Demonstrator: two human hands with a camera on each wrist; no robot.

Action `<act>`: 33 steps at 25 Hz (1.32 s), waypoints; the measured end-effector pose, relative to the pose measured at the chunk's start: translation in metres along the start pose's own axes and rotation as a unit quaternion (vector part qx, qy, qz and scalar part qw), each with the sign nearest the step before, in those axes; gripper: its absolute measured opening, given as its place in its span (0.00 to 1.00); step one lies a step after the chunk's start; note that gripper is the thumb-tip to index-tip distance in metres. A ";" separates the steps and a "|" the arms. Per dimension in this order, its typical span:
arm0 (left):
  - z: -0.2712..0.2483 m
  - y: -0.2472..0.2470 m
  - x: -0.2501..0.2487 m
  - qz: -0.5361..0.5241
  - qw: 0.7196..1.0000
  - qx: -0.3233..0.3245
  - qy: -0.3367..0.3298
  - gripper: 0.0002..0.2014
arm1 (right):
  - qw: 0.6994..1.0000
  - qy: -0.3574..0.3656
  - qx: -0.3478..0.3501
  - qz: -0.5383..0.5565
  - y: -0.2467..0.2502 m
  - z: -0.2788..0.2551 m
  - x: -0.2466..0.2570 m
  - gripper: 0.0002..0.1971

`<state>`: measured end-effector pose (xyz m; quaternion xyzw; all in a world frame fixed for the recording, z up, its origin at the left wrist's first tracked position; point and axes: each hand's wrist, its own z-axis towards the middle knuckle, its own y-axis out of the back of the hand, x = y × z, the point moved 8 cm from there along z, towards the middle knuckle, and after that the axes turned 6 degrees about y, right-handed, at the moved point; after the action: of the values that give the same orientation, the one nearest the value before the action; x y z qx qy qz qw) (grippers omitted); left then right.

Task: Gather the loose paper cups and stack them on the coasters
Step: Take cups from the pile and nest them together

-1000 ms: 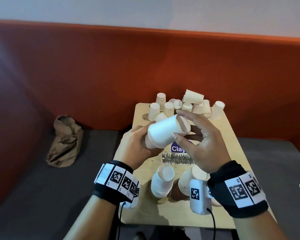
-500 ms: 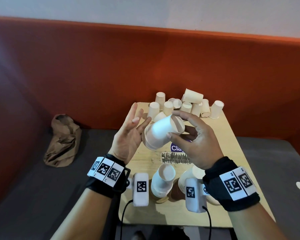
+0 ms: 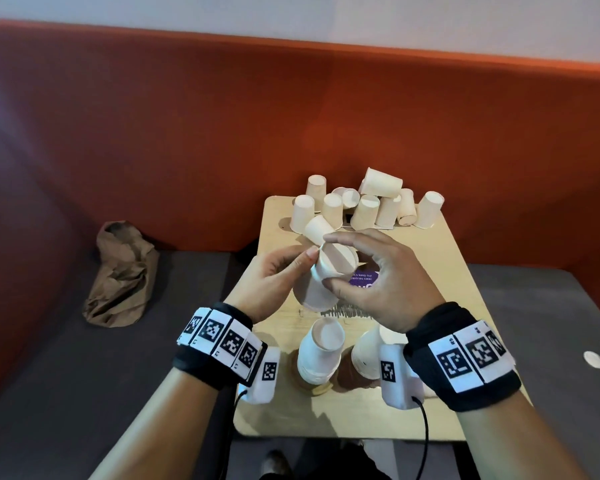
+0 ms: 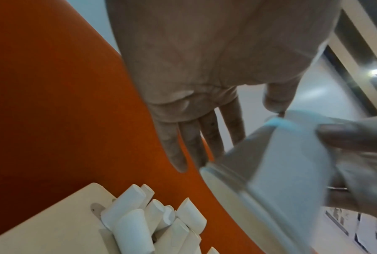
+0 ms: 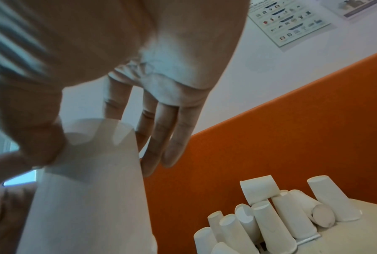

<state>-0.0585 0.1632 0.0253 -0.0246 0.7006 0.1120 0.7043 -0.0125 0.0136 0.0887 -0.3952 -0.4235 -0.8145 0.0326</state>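
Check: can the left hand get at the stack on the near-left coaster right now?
Probably yes. The left hand only touches the held cup, which the right hand grips; the stack sits just below it, unobstructed.

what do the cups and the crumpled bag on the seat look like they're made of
Cups: thin matte white paper, judging by the rolled rims and dull surface. Bag: probably brown kraft paper, from its sharp creases and flat tan colour, though soft cloth cannot be ruled out.

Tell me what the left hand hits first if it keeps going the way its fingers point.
Probably the held paper cup: the left hand points right at it, thumb already touching; the right hand lies just beyond.
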 end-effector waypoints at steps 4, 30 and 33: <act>-0.004 0.006 0.012 0.027 0.999 0.027 0.026 0.29 | 0.999 -0.010 0.044 0.000 0.001 -0.013 0.003 0.27; -0.004 -0.026 0.083 0.110 0.971 0.158 0.142 0.18 | 0.973 -0.067 0.208 -0.077 -0.059 -0.041 -0.034 0.27; -0.004 -0.028 0.088 0.133 0.965 0.155 0.165 0.15 | 0.965 -0.078 0.232 -0.092 -0.069 -0.043 -0.041 0.29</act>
<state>-0.0578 0.1461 -0.0652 0.1602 0.8128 0.0887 0.5530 -0.0371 0.0153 0.0014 -0.3980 -0.6367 -0.6603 0.0151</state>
